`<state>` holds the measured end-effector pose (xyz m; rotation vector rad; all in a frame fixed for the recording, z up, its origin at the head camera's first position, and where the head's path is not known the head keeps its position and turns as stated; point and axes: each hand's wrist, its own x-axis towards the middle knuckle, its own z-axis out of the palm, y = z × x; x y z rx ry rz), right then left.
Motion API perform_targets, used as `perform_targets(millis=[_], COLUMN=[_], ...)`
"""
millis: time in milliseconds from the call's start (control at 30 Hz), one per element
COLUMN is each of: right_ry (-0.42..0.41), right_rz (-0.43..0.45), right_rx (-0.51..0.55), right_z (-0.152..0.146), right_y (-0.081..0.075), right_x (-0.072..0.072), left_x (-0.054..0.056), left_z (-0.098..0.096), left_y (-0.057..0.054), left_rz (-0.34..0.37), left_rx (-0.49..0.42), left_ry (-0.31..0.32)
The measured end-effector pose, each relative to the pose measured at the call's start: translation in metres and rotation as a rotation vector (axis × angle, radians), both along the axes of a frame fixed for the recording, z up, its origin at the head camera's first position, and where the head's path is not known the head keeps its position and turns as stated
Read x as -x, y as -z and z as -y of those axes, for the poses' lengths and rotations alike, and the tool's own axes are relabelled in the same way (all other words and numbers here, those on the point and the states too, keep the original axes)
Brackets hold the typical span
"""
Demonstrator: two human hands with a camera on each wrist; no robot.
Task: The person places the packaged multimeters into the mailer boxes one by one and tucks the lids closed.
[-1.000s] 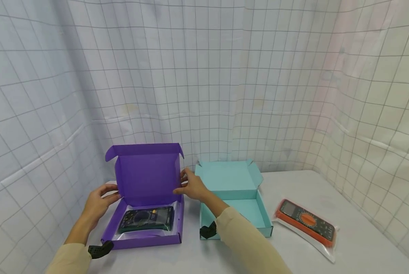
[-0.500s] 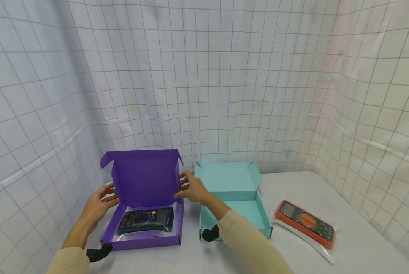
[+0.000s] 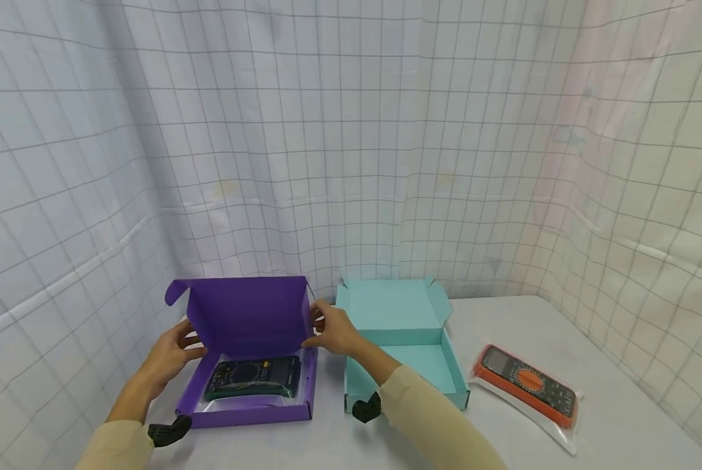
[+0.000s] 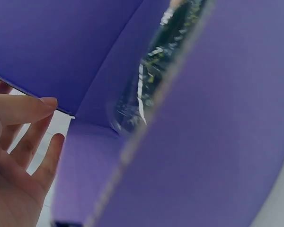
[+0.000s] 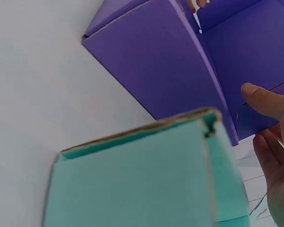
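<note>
A purple cardboard box [image 3: 245, 416] stands on the left with its lid [image 3: 248, 313] raised at a slant. Inside lies a dark green-black multimeter [image 3: 252, 377] in clear plastic wrap. My left hand [image 3: 166, 359] pinches the lid's left side, thumb inside and fingers behind, as the left wrist view shows. On the other side my right hand [image 3: 335, 331] pinches the lid's right side between thumb and fingers [image 5: 270, 156]. Beside it an opened light-teal box [image 3: 424, 365] has its lid leaning back. An orange multimeter [image 3: 527, 385] in clear wrap lies at the right.
Both boxes stand on a white-covered table [image 3: 503, 320]. A white curtain [image 3: 363, 143] with a grid pattern encloses the back and sides. My right forearm [image 3: 433, 418] passes over the teal box's front left part.
The purple lid's top edge has come lower, and the lid leans further forward over the multimeter. Both hands have stayed on its sides, shifting slightly down. Teal box and orange multimeter have not moved.
</note>
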<state>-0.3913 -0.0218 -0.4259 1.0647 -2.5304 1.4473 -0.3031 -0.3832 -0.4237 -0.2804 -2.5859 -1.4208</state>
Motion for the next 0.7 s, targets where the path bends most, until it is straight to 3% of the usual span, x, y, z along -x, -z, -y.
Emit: perform_targets(millis=[367, 500, 633, 700], right_ry=[-0.062, -0.088, -0.093, -0.083], right_rz=[-0.097, -0.126, -0.158, -0.169], right_rx=[-0.012, -0.013, -0.030, -0.043], right_z=[-0.002, -0.002, -0.006, -0.008], right_y=[0.009, 0.010, 0.011, 0.011], right_x=[-0.005, -0.004, -0.004, -0.004], left_x=[-0.012, -0.016, -0.017, -0.017], left_z=[0.001, 0.001, 0.001, 0.004], left_y=[0.009, 0.011, 0.012, 0.012], left_rz=[-0.052, -0.030, -0.003, -0.001], left_rx=[0.024, 0.017, -0.061, -0.103], left_ry=[-0.048, -0.072, -0.040, 0.009])
